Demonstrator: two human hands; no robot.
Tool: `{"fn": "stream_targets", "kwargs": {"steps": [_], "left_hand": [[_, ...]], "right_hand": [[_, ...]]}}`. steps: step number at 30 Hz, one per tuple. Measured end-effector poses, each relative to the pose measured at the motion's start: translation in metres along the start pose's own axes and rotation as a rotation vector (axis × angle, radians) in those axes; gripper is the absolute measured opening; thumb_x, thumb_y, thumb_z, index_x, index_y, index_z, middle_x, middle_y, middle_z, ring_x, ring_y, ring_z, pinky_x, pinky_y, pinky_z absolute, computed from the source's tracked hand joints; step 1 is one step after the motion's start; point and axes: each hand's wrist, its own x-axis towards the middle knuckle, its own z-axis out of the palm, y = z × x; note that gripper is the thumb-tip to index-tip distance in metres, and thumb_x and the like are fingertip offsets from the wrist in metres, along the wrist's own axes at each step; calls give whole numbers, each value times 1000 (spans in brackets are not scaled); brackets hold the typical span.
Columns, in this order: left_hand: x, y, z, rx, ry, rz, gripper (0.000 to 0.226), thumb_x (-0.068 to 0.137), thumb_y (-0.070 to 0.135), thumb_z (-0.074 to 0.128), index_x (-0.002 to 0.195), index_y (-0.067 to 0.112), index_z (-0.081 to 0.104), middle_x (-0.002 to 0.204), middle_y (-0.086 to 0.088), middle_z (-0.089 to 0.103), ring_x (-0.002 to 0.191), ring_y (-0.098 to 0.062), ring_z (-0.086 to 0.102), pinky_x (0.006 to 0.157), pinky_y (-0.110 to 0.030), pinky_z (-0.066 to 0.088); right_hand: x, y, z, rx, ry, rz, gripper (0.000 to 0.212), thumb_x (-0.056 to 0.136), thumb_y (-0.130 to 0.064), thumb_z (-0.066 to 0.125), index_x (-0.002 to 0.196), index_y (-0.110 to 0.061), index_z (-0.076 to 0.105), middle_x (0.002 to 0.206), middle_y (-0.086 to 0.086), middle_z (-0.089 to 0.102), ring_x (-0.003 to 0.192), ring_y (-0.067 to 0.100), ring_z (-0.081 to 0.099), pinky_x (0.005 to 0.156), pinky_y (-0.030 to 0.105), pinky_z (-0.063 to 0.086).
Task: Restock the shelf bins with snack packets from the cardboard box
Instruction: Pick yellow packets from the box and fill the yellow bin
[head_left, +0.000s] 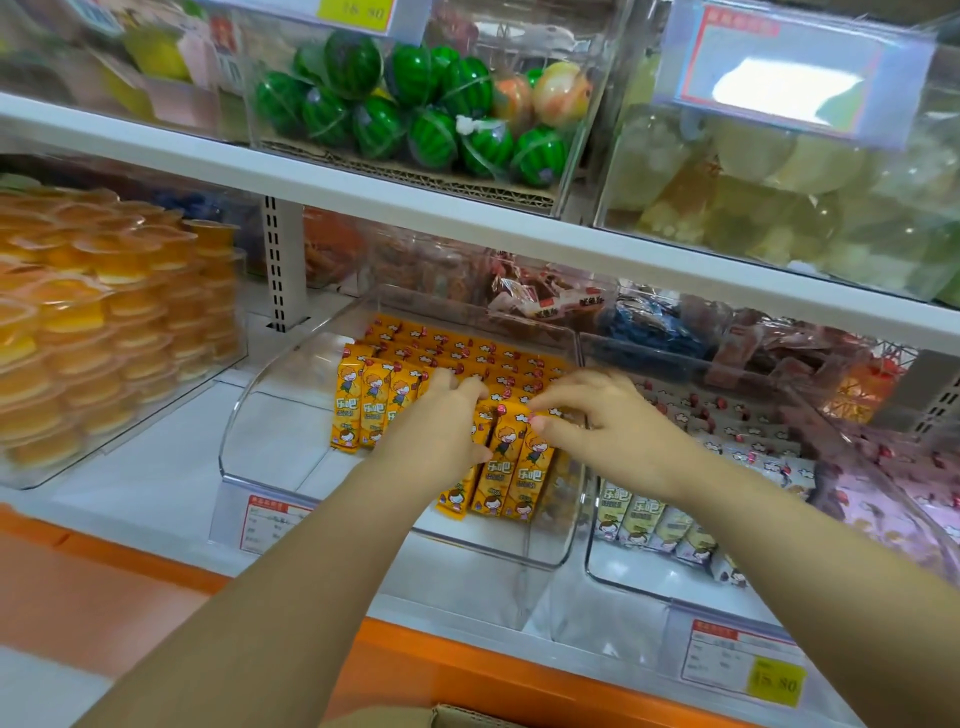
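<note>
Orange snack packets showing glossy printed film, smooth, catching light. Shelf bin looking like clear hard plastic, glaring along curved rim. Jelly cups shining as thin transparent plastic. Watermelon balls gleaming under clear wrap, lying on rough corrugated cardboard liner. Shelf board appearing smooth, white, semi-matt. Slotted upright looking like painted metal. Price label reading as matt paper. Cardboard box showing matt brown.
</note>
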Motion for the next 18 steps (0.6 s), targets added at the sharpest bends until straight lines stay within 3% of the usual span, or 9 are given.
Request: {"fn": "stream_targets", "kwargs": {"steps": [3, 8, 13, 18], "left_hand": [[0, -2, 0, 33, 5, 0, 63, 85, 22, 71, 139, 25, 38, 141, -4, 30, 114, -26, 53, 91, -39, 51], [3, -4, 5, 120, -45, -24, 56, 87, 17, 67, 135, 24, 40, 134, -8, 42, 107, -27, 57, 84, -39, 52], [11, -2, 4, 56, 55, -1, 40, 89, 11, 63, 126, 19, 47, 123, -8, 53, 105, -25, 57, 84, -38, 51], [12, -6, 6, 33, -7, -5, 57, 85, 17, 70, 134, 22, 41, 131, -8, 49, 112, -24, 56, 91, -42, 51]], "right_hand": [[-12, 2, 2, 68, 111, -68, 29, 91, -41, 54, 115, -30, 65, 123, -11, 53, 122, 10, 39, 97, 28, 29], [-22, 3, 8, 111, 184, -125, 21, 90, -36, 57, 106, -28, 69, 112, -15, 58, 116, 3, 42, 97, 22, 27], [-23, 4, 11, 142, 199, -117, 20, 91, -34, 57, 103, -26, 70, 111, -15, 59, 116, 1, 40, 96, 19, 24], [-23, 4, 12, 154, 197, -118, 18, 92, -33, 56, 101, -27, 70, 112, -14, 60, 114, -1, 39, 95, 20, 24]]}}
